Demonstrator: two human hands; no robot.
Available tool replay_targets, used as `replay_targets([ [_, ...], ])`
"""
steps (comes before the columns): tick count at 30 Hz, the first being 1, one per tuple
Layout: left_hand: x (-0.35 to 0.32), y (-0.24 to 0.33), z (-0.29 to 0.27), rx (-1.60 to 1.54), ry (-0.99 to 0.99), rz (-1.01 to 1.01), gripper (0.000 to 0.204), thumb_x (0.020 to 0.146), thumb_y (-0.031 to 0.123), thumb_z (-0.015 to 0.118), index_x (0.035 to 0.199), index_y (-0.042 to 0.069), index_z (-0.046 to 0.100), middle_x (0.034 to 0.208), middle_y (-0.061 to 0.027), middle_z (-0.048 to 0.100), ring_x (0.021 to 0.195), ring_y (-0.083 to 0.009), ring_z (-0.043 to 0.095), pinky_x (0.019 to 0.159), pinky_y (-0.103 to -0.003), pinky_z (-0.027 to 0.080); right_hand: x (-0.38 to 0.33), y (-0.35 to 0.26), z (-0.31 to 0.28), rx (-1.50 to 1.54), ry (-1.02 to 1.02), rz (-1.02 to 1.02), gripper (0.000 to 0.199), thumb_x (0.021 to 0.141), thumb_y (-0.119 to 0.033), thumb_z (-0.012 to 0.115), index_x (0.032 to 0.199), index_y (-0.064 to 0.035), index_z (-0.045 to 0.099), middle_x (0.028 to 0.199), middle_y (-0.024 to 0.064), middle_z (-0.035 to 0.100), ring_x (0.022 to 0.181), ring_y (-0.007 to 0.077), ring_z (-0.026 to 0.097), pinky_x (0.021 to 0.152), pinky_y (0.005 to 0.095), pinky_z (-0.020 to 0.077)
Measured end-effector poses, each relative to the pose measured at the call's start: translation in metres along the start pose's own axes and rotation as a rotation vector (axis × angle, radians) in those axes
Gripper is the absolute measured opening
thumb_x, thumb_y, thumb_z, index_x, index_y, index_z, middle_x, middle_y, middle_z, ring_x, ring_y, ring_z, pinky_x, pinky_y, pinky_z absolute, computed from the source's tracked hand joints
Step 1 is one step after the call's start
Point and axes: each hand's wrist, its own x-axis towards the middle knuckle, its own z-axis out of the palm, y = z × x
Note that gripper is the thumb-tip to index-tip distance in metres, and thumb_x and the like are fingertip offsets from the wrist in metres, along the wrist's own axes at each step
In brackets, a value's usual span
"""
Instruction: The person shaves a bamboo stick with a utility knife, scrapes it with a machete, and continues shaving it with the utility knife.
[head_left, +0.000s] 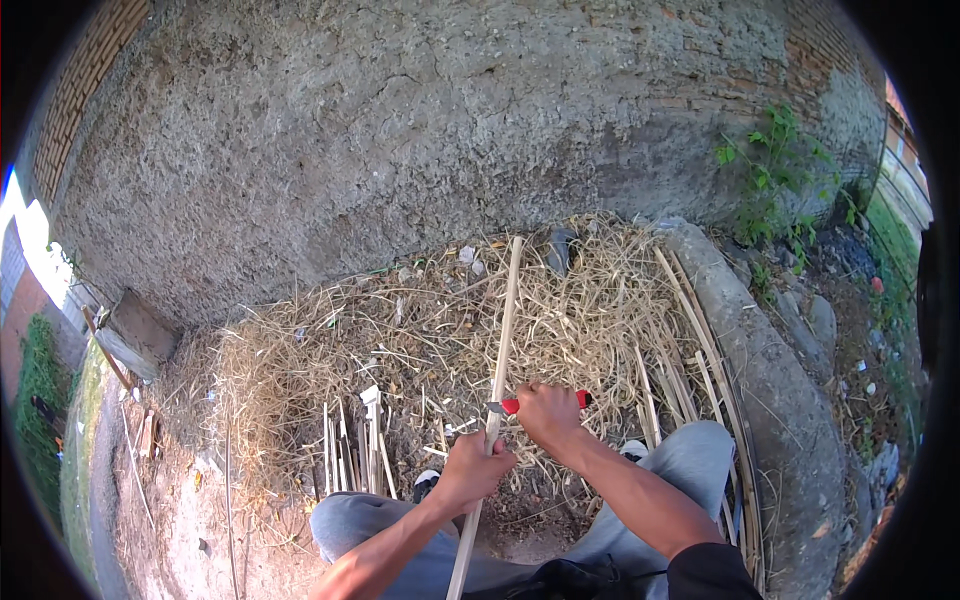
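A long pale strip, bamboo or wood point(508, 325), runs from between my legs up toward the wall, tilted slightly to the right at its far end. My left hand point(474, 468) is wrapped around it near its middle. Just beyond, my right hand point(548, 412) grips a red-handled utility knife point(511, 406). The knife lies crosswise, and its short blade meets the strip right above my left hand. Part of the knife's handle is hidden under my right fingers.
Curly shavings point(600, 310) cover the ground ahead. Bundled pale sticks point(350, 445) stand by my left knee, and longer strips point(700, 330) lie right, along a concrete curb point(740, 320). A rough wall point(450, 140) rises in front, with a green plant point(775, 170) at right.
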Motion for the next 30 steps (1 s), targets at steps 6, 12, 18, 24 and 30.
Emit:
replay_targets([
  [6,-0.008,0.003,0.005,-0.202,-0.081,-0.14,0.021,0.079,0.013,0.068,0.077,0.004,0.049,0.056,-0.0015,0.049,0.044,-0.0102,0.048,0.039,-0.027,0.04,0.019,0.014,-0.011,0.058,-0.242,0.21,0.014,0.079,-0.005,0.053,0.078,-0.002,0.067,0.074,0.0184,0.068,0.066,0.0337,0.068,0.057,0.0473,0.0533],
  [12,-0.019,-0.006,0.003,0.024,-0.085,-0.078,0.022,0.078,0.015,0.068,0.077,0.003,0.05,0.054,-0.0031,0.05,0.044,-0.01,0.05,0.04,-0.027,0.039,0.022,0.026,-0.001,-0.051,-0.153,0.169,0.014,0.082,-0.008,0.056,0.081,-0.0034,0.069,0.075,0.0166,0.069,0.069,0.0322,0.07,0.059,0.0435,0.0543],
  [18,-0.036,-0.007,-0.003,0.07,-0.08,-0.1,0.024,0.076,0.017,0.069,0.079,0.001,0.052,0.053,-0.0064,0.053,0.042,-0.0127,0.052,0.041,-0.03,0.042,0.02,0.02,0.016,0.019,-0.1,0.096,0.014,0.082,-0.006,0.053,0.081,-0.0035,0.067,0.074,0.0175,0.068,0.069,0.034,0.069,0.062,0.0476,0.054],
  [24,-0.041,-0.02,-0.004,0.122,-0.017,-0.05,0.019,0.077,0.011,0.066,0.08,0.003,0.049,0.058,-0.003,0.05,0.043,-0.0089,0.046,0.037,-0.028,0.035,0.027,0.015,0.015,-0.006,-0.148,0.097,0.015,0.081,-0.01,0.056,0.084,-0.0051,0.07,0.079,0.0149,0.07,0.075,0.0302,0.07,0.064,0.0423,0.0552],
  [30,-0.057,-0.033,-0.002,0.24,-0.049,-0.084,0.022,0.076,0.015,0.068,0.079,0.003,0.05,0.059,-0.0034,0.051,0.048,-0.0112,0.048,0.043,-0.03,0.038,0.041,0.041,0.009,-0.007,-0.243,0.254,0.016,0.082,-0.01,0.056,0.083,-0.0044,0.071,0.079,0.0145,0.07,0.072,0.0309,0.069,0.06,0.0433,0.0532],
])
